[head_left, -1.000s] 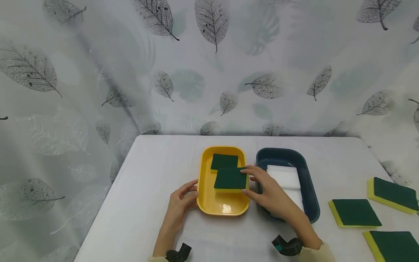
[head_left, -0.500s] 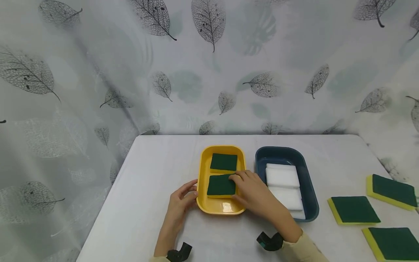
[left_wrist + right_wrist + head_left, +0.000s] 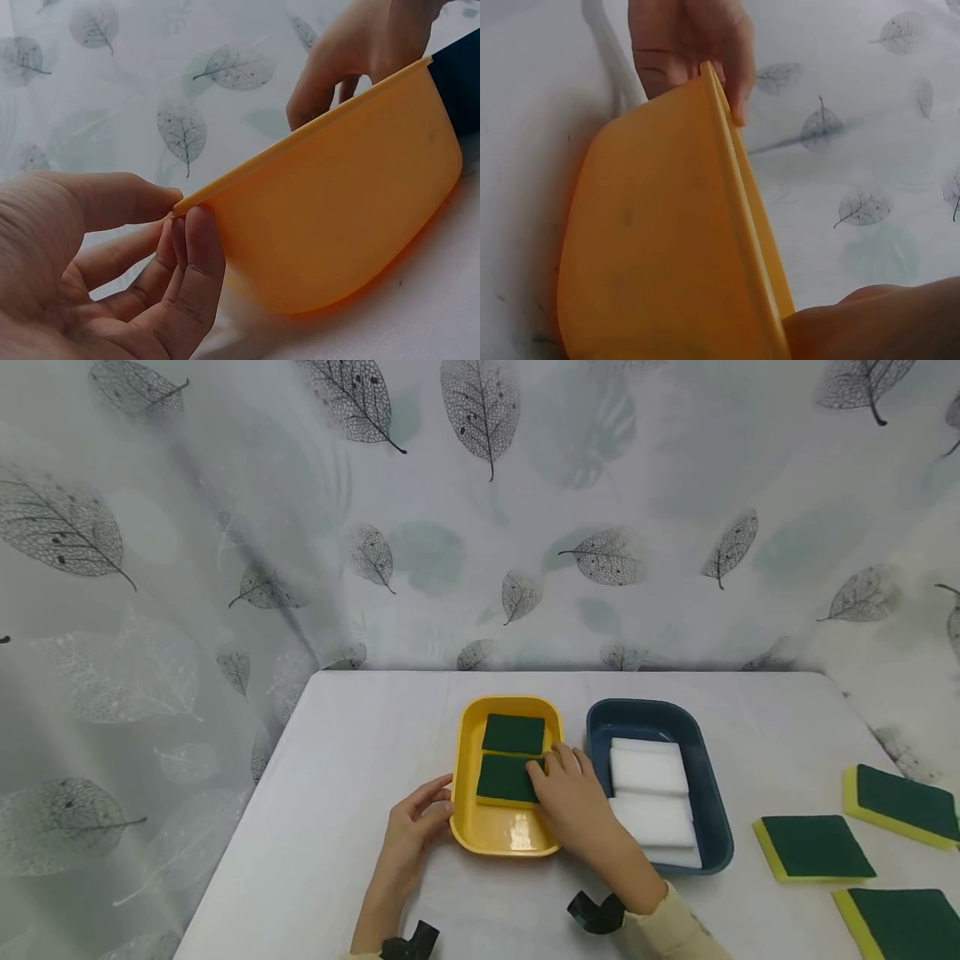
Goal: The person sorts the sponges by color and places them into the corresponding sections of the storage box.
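Observation:
The yellow tray (image 3: 468, 827) holds two green-and-yellow sponges, a far one (image 3: 513, 733) and a near one (image 3: 506, 777), one behind the other. My left hand (image 3: 408, 831) pinches the tray's left rim; in the left wrist view the left hand (image 3: 135, 255) has its thumb on top of the rim and fingers against the outer wall. My right hand (image 3: 581, 802) reaches over the right rim, its fingers at the near sponge's right edge. In the right wrist view the tray wall (image 3: 652, 225) hides the right fingertips, so their grip is unclear.
A dark blue tray (image 3: 718, 827) with several white sponges (image 3: 651, 772) stands right of the yellow one. Three more green-and-yellow sponges (image 3: 817, 847) lie at the table's right side. A leaf-patterned curtain (image 3: 420, 543) hangs behind the table.
The near sponge has moved left and down into the yellow tray, then slightly back toward the far sponge. My right hand has moved left with it; my left hand has stayed at the rim.

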Tool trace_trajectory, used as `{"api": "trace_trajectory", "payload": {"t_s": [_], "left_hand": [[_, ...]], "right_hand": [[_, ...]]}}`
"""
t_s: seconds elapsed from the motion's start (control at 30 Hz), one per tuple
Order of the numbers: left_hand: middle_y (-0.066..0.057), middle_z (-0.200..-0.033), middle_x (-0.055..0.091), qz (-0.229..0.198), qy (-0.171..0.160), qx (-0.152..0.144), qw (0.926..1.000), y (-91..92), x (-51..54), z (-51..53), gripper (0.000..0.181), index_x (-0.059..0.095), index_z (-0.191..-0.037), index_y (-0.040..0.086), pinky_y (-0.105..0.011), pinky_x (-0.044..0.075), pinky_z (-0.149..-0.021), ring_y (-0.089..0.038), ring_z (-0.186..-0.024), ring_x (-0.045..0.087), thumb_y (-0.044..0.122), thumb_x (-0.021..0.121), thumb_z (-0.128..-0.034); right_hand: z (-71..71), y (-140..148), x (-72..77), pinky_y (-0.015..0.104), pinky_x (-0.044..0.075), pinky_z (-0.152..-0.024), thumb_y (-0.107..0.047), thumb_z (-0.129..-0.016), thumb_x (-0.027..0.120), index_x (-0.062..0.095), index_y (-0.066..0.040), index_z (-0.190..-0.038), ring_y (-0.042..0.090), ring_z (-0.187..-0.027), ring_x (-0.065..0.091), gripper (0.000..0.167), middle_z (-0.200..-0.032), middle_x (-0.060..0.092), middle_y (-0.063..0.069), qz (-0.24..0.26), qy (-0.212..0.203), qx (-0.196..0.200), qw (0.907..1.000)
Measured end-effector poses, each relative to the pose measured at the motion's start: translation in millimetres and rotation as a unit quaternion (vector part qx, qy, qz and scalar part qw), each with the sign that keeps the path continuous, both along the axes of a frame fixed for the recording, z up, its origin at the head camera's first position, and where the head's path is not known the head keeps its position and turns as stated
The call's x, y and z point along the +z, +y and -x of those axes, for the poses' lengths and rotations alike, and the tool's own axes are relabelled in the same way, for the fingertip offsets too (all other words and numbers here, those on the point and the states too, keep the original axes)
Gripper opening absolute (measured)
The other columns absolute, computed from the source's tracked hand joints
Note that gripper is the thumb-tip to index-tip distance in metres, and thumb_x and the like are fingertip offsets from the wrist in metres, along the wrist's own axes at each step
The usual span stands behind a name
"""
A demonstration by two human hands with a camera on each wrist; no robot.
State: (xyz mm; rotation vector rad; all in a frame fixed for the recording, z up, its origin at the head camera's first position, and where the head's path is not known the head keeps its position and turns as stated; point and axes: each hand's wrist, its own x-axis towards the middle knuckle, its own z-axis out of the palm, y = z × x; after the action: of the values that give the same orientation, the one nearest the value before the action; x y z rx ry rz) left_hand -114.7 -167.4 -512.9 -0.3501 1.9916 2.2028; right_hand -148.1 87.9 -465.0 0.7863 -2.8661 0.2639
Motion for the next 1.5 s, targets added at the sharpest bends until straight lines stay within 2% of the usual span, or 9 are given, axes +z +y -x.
{"api": "trace_trajectory", "payload": {"t_s": [0.2,0.53,0.77,1.17,1.5], "left_hand": [[-0.019,-0.126,0.062,-0.004,0.012,0.001,0.9999,1.6,4.3,4.6,0.046,0.066,-0.14,0.011,-0.023,0.061,-0.08,-0.021,-0.094,0.066,0.016,0.075,-0.0942],[-0.02,-0.124,0.063,-0.005,0.005,-0.005,1.0,0.8,-1.7,-0.1,0.045,0.066,-0.139,0.01,-0.025,0.061,-0.078,-0.021,-0.091,0.066,0.014,0.074,-0.0947],[-0.02,-0.126,0.062,-0.009,0.01,-0.008,0.9999,1.2,0.3,-0.6,0.046,0.065,-0.14,0.011,-0.024,0.061,-0.079,-0.022,-0.092,0.066,0.015,0.075,-0.0944],[-0.019,-0.124,0.062,-0.012,0.002,-0.006,0.9999,1.2,0.3,-0.8,0.046,0.065,-0.14,0.01,-0.024,0.061,-0.079,-0.021,-0.093,0.066,0.013,0.074,-0.0948],[-0.019,-0.122,0.063,-0.011,0.014,0.002,0.9998,-0.5,-1.6,0.0,0.045,0.066,-0.139,0.009,-0.024,0.061,-0.076,-0.018,-0.088,0.067,0.011,0.073,-0.0946]], "right_hand": [[8.1,-1,-1.4,0.063,0.041,-0.116,-0.03,-0.087,0.085,0.064,-0.003,-0.127,0.044,-0.138,0.048,0.052,-0.134,0.064,0.023,-0.009,-0.006,-0.016,0.9998],[4.6,-3,-4.7,0.063,0.043,-0.114,-0.023,-0.088,0.085,0.065,-0.003,-0.127,0.045,-0.138,0.049,0.048,-0.134,0.064,0.021,-0.004,-0.002,-0.027,0.9996],[4.6,-4,-4.5,0.063,0.045,-0.113,-0.017,-0.087,0.084,0.066,-0.005,-0.126,0.045,-0.138,0.05,0.044,-0.134,0.066,0.02,-0.008,0.012,-0.033,0.9993],[0.3,0,-0.1,0.063,0.043,-0.115,-0.022,-0.09,0.083,0.064,-0.005,-0.13,0.047,-0.141,0.047,0.047,-0.14,0.061,0.022,0.009,-0.024,-0.018,0.9995],[-2.8,16,6.6,0.053,0.051,-0.11,-0.02,-0.091,0.081,0.066,-0.007,-0.131,0.036,-0.134,0.055,0.044,-0.14,0.063,0.015,0.063,-0.019,0.012,0.9978]]}}
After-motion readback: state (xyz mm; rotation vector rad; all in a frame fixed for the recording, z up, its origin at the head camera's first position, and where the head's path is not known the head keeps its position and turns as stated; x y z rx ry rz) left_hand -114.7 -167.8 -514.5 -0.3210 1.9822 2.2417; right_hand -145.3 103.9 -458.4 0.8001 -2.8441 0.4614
